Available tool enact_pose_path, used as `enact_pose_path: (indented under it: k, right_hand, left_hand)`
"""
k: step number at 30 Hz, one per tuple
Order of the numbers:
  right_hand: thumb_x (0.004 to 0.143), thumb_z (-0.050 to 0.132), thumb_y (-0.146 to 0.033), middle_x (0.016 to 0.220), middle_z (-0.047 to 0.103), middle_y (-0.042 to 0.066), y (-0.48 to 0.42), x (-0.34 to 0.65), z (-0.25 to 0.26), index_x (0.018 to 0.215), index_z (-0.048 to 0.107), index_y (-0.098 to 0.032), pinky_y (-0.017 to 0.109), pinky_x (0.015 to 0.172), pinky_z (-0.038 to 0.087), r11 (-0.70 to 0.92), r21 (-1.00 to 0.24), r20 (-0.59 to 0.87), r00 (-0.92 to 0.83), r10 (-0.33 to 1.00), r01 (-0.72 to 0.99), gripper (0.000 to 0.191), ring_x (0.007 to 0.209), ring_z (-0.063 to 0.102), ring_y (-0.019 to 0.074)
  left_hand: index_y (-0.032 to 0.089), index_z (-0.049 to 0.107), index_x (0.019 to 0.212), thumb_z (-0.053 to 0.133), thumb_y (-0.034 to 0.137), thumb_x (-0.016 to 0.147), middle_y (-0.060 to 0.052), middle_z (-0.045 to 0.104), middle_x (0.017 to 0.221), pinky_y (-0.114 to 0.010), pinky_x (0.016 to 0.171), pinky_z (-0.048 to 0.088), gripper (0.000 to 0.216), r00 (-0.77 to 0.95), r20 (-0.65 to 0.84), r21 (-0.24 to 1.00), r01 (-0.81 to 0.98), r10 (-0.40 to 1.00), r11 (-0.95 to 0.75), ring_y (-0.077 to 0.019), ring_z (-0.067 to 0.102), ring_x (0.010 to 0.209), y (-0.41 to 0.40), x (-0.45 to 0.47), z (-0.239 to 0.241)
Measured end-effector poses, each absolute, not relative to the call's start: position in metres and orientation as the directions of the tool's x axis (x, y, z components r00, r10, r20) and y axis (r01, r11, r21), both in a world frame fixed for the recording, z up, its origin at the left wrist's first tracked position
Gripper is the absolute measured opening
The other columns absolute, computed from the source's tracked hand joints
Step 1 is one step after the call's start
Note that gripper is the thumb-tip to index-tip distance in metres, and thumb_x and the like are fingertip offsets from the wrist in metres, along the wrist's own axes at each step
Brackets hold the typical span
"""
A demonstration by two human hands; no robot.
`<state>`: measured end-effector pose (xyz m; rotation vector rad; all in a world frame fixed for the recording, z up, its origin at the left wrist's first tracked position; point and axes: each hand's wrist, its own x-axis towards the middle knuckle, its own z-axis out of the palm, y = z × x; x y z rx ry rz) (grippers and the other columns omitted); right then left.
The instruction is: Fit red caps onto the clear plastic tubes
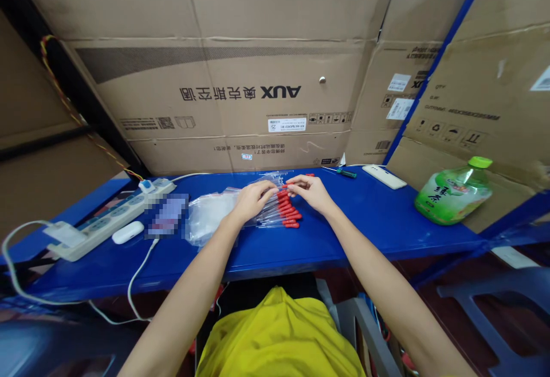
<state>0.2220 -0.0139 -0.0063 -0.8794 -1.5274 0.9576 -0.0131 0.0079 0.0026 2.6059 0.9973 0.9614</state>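
Several droppers (275,215), clear thin tubes with red rubber bulbs, lie side by side on the blue table, bulbs toward the right. Over their far end, my left hand (253,199) is closed in a pinch, seemingly on a dropper's clear tube, mostly hidden by the fingers. Close to its right, my right hand (313,193) pinches a red rubber bulb (285,186) between thumb and fingers. More clear tubes (275,176) lie loose behind the hands. Beside my left wrist are clear plastic bags (210,216), partly under the forearm.
A power strip (120,211), a white earbud case (128,232) and a blurred-out phone (167,215) with a cable are at left. At right lie a screwdriver (344,172), a white phone (384,176) and a green drink bottle (455,191). Cardboard walls (240,62) enclose the table.
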Motion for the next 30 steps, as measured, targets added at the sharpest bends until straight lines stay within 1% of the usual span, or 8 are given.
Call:
enact_pose_path:
  k: [2, 4, 7, 11, 19, 30]
  right_hand:
    - [0.075, 0.087, -0.051, 0.082, 0.079, 0.005, -0.0137, 0.2224, -0.0067, 0.101, 0.078, -0.019, 0.037, 0.080, 0.062, 0.393, -0.919, 0.385, -0.134, 0.913, 0.034, 0.042, 0.074, 0.075, 0.0204]
    - [0.073, 0.088, -0.050, 0.084, 0.080, 0.006, -0.0134, 0.2226, -0.0071, 0.097, 0.078, -0.019, 0.038, 0.081, 0.062, 0.393, -0.919, 0.385, -0.140, 0.912, 0.032, 0.040, 0.076, 0.075, 0.0212]
    - [0.069, 0.091, -0.049, 0.084, 0.080, 0.006, -0.0133, 0.2219, -0.0082, 0.090, 0.078, -0.019, 0.038, 0.082, 0.062, 0.393, -0.919, 0.387, -0.140, 0.911, 0.017, 0.038, 0.077, 0.076, 0.0219]
    - [0.068, 0.092, -0.048, 0.081, 0.080, 0.006, -0.0141, 0.2197, -0.0096, 0.086, 0.077, -0.019, 0.038, 0.080, 0.062, 0.391, -0.920, 0.389, -0.133, 0.912, -0.009, 0.037, 0.075, 0.077, 0.0225]
    - [0.070, 0.090, -0.049, 0.080, 0.080, 0.006, -0.0137, 0.2203, -0.0112, 0.085, 0.079, -0.019, 0.039, 0.080, 0.062, 0.421, -0.906, 0.414, -0.137, 0.900, 0.031, 0.035, 0.075, 0.076, 0.0233]
    - [0.070, 0.090, -0.052, 0.081, 0.080, 0.007, -0.0136, 0.2190, -0.0124, 0.085, 0.080, -0.019, 0.040, 0.080, 0.064, 0.420, -0.907, 0.413, -0.136, 0.900, 0.023, 0.037, 0.077, 0.078, 0.0249]
  left_hand:
    - [0.021, 0.072, 0.102, 0.038, 0.044, 0.110, -0.006, 0.077, 0.107, -0.031, 0.086, 0.048, 0.042, 0.583, 0.499, 0.394, 0.507, 0.642, -0.767, -0.0214, 0.070, 0.097, 0.0098, -0.0131, 0.0017]
    - [0.020, 0.071, 0.102, 0.039, 0.042, 0.109, -0.007, 0.077, 0.107, -0.031, 0.087, 0.048, 0.040, 0.588, 0.511, 0.393, 0.489, 0.627, -0.779, -0.0220, 0.070, 0.099, 0.0117, -0.0131, 0.0007]
    - [0.018, 0.071, 0.102, 0.043, 0.041, 0.108, -0.008, 0.075, 0.104, -0.032, 0.087, 0.048, 0.036, 0.581, 0.545, 0.396, 0.456, 0.604, -0.797, -0.0220, 0.069, 0.097, 0.0125, -0.0129, 0.0005]
    - [0.017, 0.071, 0.101, 0.043, 0.039, 0.109, -0.008, 0.073, 0.098, -0.031, 0.085, 0.049, 0.036, 0.588, 0.573, 0.401, 0.405, 0.570, -0.821, -0.0213, 0.069, 0.093, 0.0104, -0.0127, 0.0028]
    - [0.016, 0.073, 0.098, 0.044, 0.039, 0.109, -0.008, 0.070, 0.090, -0.030, 0.078, 0.048, 0.038, 0.606, 0.574, 0.402, 0.378, 0.551, -0.834, -0.0200, 0.066, 0.084, 0.0115, -0.0118, 0.0041]
    - [0.016, 0.074, 0.098, 0.044, 0.037, 0.109, -0.008, 0.071, 0.089, -0.030, 0.079, 0.047, 0.038, 0.635, 0.567, 0.402, 0.343, 0.525, -0.849, -0.0190, 0.066, 0.083, 0.0094, -0.0112, 0.0057]
